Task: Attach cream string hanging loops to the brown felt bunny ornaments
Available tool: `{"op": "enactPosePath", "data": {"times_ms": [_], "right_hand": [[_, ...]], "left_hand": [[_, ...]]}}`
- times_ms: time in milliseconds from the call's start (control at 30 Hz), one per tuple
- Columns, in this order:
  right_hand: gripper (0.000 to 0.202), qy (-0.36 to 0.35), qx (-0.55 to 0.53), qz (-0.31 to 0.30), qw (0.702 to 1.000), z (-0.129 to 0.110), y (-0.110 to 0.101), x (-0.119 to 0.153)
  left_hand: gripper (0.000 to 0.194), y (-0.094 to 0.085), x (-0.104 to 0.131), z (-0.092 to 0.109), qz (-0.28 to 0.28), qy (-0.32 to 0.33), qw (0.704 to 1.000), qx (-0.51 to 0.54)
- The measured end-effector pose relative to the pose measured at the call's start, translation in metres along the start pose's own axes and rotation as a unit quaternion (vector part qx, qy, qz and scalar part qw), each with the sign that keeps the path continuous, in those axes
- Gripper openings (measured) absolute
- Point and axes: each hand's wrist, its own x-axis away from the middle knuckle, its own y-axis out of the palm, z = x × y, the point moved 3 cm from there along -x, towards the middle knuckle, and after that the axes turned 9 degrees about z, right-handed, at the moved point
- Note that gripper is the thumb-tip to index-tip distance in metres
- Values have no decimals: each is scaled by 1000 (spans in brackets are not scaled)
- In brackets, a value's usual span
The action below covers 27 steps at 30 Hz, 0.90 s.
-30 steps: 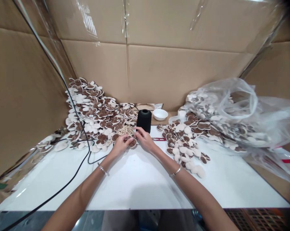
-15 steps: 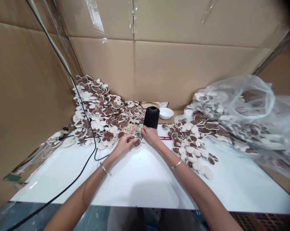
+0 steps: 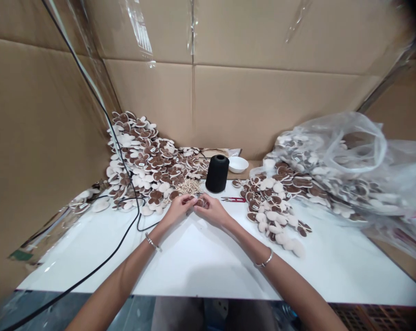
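Both my hands meet over the middle of the white table, closed on one brown flower-shaped fabric piece (image 3: 200, 202) with a pale edge. My left hand (image 3: 179, 209) pinches its left side. My right hand (image 3: 212, 210) has thumb and fingers on its right side, and the fingers hide most of the piece. Just behind the hands lies a small heap of short cream-coloured strips (image 3: 188, 185). A black cone of thread (image 3: 217, 174) stands upright beyond my right hand. To its right rest red thread snips (image 3: 233, 199).
A tall pile of brown and white flower pieces (image 3: 156, 161) rises at the back left. More pieces (image 3: 273, 202) lie at right, beside a clear plastic bag (image 3: 352, 161) full of them. A white bowl (image 3: 238, 164) sits behind the cone. A black cable (image 3: 107, 257) crosses the left side.
My right hand has come down and toward me from beside the thread cone to the flower piece, which it now grips together with my left hand. The snips show more fully.
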Motion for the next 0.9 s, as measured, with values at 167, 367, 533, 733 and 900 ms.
{"op": "enactPosePath", "data": {"times_ms": [167,367,533,733,900], "right_hand": [[21,-17,11,-16,1000,1,3,5],[13,9,-27,-54,998,5,3,10],[13,57,-151,-58,985,10,8,11],[32,96,-294,-61,949,8,12,10],[35,93,-285,-79,951,8,14,14]], "left_hand": [[32,-1,-1,4,-14,0,1000,-1],[35,1,0,1,-32,-5,999,6],[40,-2,0,1,-43,-10,999,18],[43,-7,2,10,-109,-21,990,92],[39,-5,2,10,-124,-26,985,116]]}}
